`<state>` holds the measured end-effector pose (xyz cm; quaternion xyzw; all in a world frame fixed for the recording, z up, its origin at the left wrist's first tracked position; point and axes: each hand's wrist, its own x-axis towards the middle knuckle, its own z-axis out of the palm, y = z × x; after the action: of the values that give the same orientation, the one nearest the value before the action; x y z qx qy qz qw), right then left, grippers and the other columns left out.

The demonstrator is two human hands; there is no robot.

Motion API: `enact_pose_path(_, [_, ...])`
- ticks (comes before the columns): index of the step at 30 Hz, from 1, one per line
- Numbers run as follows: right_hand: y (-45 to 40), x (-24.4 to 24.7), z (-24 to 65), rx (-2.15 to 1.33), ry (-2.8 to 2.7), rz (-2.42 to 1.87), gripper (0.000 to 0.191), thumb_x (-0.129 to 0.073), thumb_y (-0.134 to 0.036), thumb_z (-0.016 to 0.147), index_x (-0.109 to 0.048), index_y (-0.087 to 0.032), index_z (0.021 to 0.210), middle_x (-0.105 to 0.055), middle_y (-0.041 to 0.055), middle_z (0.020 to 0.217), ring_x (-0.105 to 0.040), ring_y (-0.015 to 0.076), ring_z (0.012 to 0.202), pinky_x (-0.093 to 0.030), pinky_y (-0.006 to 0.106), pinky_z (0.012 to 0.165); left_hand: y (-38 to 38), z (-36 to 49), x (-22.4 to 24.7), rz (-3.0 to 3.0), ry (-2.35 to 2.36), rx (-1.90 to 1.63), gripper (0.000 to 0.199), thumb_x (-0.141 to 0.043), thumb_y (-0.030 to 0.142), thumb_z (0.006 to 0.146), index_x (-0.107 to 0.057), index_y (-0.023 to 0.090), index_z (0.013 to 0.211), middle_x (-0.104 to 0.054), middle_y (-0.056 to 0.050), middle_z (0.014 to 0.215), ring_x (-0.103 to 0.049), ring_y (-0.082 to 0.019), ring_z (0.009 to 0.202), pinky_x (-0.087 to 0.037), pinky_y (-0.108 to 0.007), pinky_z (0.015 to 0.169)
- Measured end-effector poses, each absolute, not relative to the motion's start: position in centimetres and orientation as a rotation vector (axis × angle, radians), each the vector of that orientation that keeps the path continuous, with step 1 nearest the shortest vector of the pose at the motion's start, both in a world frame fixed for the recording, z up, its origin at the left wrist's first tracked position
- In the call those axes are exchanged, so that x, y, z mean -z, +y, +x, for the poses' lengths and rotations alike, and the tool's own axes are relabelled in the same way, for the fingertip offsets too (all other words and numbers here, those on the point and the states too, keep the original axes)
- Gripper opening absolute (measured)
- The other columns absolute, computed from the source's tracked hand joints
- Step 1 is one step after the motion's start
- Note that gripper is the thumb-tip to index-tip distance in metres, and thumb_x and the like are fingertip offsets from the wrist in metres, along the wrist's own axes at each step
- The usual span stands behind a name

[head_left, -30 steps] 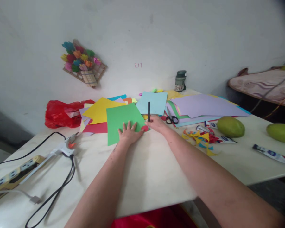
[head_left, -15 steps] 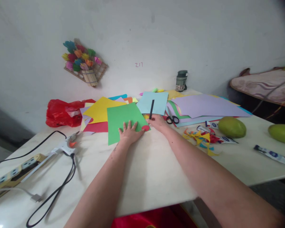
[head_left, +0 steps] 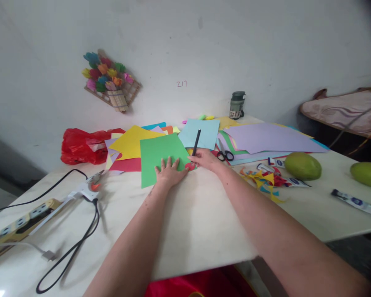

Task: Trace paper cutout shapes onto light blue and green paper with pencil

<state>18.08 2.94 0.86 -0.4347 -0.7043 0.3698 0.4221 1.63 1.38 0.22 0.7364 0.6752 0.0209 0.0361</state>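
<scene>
My left hand [head_left: 170,172] lies flat with fingers spread on a green sheet of paper [head_left: 159,150]. Its thumb reaches toward a small red paper circle [head_left: 190,166] at the sheet's lower right corner. In my right hand [head_left: 205,159] a black pencil or pen [head_left: 196,142] is pinched, tilted, with its lower end at the green sheet's right edge by the circle. Which of the two it is I cannot tell. Black-handled scissors [head_left: 225,155] lie just right of this hand. Behind it is a light blue sheet [head_left: 200,132].
Purple paper [head_left: 266,137] tops a stack at right. Paper scraps [head_left: 262,179], glue tubes [head_left: 357,203] and green fruit [head_left: 303,166] lie nearer. At left are a red plastic bag [head_left: 80,146], a glue gun [head_left: 88,189], cables and a power strip [head_left: 24,222]. A bottle [head_left: 236,105] stands behind.
My right hand and the black writing tool have shifted slightly left and down over the red circle, and the tool leans more. My left hand stays flat on the green sheet.
</scene>
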Motion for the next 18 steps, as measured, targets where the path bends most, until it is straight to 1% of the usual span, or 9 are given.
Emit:
enact_pose_path(2, [2.73,-1.13,18.17,-0.987,-1.787,-1.071,0.02,-0.055,-0.033,0.064,-0.053,-0.013,0.068,-0.054,-0.0013,0.054,-0.047,0.0065,0.045,-0.039,0.019,0.047,1.34,1.65,-0.25,2.264,2.075,-0.064,0.078,-0.013,0.076,0.061,-0.018,0.036,0.127,-0.007,0.001,0.137,0.002,-0.03,0.122,-0.006,-0.057,0.09])
enact_pose_path(7, [2.26,-1.76,18.46,-1.076,-1.882,-1.057,0.013,-0.058,-0.024,0.059,-0.056,-0.014,0.065,-0.056,-0.0014,0.057,-0.053,0.0086,0.055,-0.043,0.021,0.056,1.33,1.77,-0.31,2.258,2.087,-0.044,0.077,-0.014,0.075,0.062,-0.018,0.036,0.127,-0.007,0.002,0.137,0.003,-0.03,0.122,-0.007,-0.056,0.091])
enact_pose_path(12, [2.24,-1.85,18.68,-1.064,-1.919,-1.077,0.012,-0.056,-0.025,0.061,-0.057,-0.014,0.066,-0.057,-0.0013,0.059,-0.054,0.0094,0.057,-0.043,0.022,0.06,1.38,1.8,-0.31,2.251,2.092,-0.034,0.077,-0.014,0.075,0.061,-0.018,0.036,0.127,-0.006,0.003,0.137,0.003,-0.03,0.122,-0.007,-0.056,0.091])
enact_pose_path(18, [2.51,-1.57,18.97,-0.996,-2.002,-1.089,0.017,-0.056,-0.031,0.062,-0.058,-0.015,0.068,-0.058,-0.0009,0.063,-0.053,0.0099,0.061,-0.041,0.021,0.059,1.49,1.64,-0.2,2.252,2.079,-0.056,0.076,-0.015,0.075,0.062,-0.019,0.036,0.127,-0.007,0.003,0.137,0.003,-0.03,0.122,-0.006,-0.057,0.091])
